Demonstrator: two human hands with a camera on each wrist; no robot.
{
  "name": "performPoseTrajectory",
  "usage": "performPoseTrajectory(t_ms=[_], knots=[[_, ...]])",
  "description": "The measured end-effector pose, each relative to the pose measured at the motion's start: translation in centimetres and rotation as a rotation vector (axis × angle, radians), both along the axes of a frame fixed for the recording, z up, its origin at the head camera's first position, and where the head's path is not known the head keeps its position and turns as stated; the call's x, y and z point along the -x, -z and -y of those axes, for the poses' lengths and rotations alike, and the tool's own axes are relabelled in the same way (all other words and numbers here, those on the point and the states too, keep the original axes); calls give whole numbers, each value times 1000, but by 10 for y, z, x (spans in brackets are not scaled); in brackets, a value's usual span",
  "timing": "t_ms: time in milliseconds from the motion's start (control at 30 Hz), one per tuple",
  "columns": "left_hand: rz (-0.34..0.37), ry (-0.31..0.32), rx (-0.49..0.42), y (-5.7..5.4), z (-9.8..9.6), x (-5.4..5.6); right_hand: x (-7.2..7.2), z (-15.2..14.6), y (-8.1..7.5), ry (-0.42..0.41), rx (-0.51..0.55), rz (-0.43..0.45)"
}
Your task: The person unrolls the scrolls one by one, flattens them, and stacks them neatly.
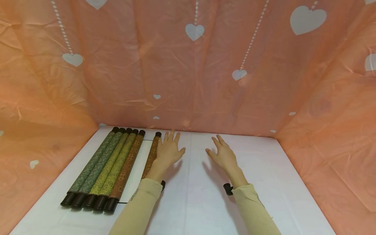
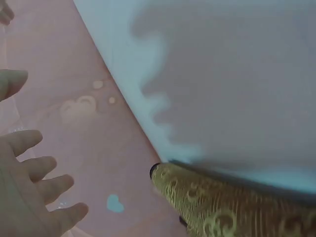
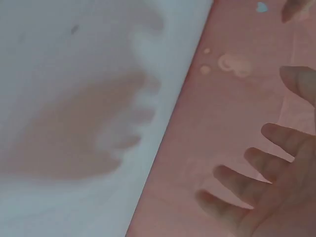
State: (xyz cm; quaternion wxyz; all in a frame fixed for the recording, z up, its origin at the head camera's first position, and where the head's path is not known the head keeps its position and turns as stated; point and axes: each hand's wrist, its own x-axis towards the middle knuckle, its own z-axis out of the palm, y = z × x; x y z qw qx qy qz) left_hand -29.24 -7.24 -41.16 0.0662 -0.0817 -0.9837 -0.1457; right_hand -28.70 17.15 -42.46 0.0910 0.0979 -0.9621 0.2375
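Close-fitting beige sleeves [image 1: 132, 209], splayed fingers [image 2: 55, 188], dark-capped cylindrical patterned rolls [image 1: 118, 164].

Brown scroll, partly open, flat on white bench [image 1: 199, 202]. Two rollers, both brown with pale curling floral motifs: left roller [image 1: 129, 163] shows dark caps at both ends, lies close alongside yellow-green roll [image 1: 118, 166]; right roller [image 1: 151, 155] stands apart, dark cap at far end, near end out of sight. Between them a narrow pale sheet [image 1: 136, 171], thin dark line along far and near edges. Rollers slant, far ends rightward.
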Motion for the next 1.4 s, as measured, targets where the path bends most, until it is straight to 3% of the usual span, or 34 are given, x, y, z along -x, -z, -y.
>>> performPoseTrajectory(t_ms=[133,367,600,800,1100,1400], knots=[[0,29,-53,-3,11,-2,0,7,-4,-10,141,19],[9,64,-240,-7,38,-4,-1,27,-8,-70,378,24],[54,142,-414,-12,70,-8,0,51,-8,-114,523,91],[54,193,-493,-13,103,-10,1,74,-7,-180,648,174],[15,207,-465,-13,158,-11,0,107,-6,-266,734,262],[85,220,-337,-7,193,-19,-3,140,6,-383,672,356]])
